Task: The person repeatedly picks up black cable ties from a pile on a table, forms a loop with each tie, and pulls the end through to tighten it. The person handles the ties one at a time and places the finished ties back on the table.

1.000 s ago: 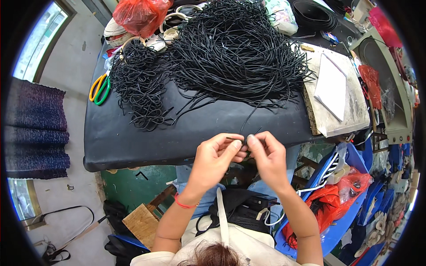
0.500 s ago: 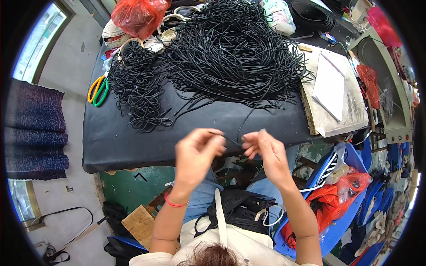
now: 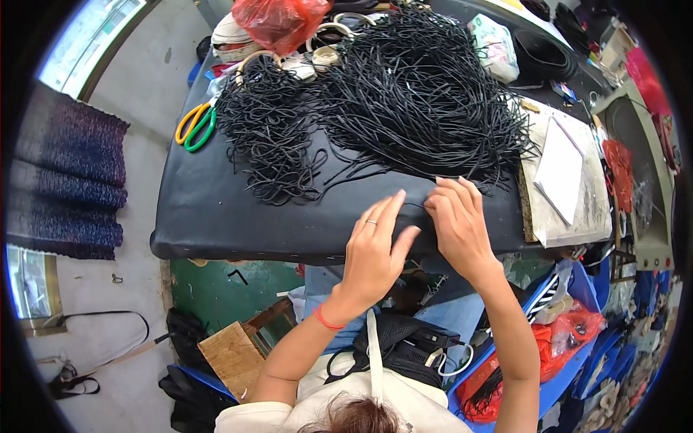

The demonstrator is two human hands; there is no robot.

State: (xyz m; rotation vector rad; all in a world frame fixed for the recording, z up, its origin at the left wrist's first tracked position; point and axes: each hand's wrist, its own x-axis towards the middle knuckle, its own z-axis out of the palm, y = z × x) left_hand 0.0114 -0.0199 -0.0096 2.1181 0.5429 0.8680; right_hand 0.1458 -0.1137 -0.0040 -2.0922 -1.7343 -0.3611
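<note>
Over the front of the black-covered table, my left hand (image 3: 375,245) has its fingers stretched out and its thumb apart, with nothing visibly gripped. Close on its right is my right hand (image 3: 460,227), fingers bent, its thumb mostly hidden behind them. A short bit of thin black cord (image 3: 414,205) shows at the right hand's fingertips, where it seems pinched. Beyond the hands lies a large heap of long black cords (image 3: 426,94). Left of that heap is a smaller tangle of knotted or looped black cords (image 3: 267,133).
Scissors (image 3: 195,128) with yellow and green handles lie at the table's left. A worn board (image 3: 588,195) with white sheets (image 3: 559,169) is at the right. A red plastic bag (image 3: 281,22) stands at the back. By my right arm, a blue bin (image 3: 592,285) holds red bags.
Both hands have moved forward and right, over the table. The left hand's curled fingers have straightened, and the gap between the hands is smaller. The view has shifted too.
</note>
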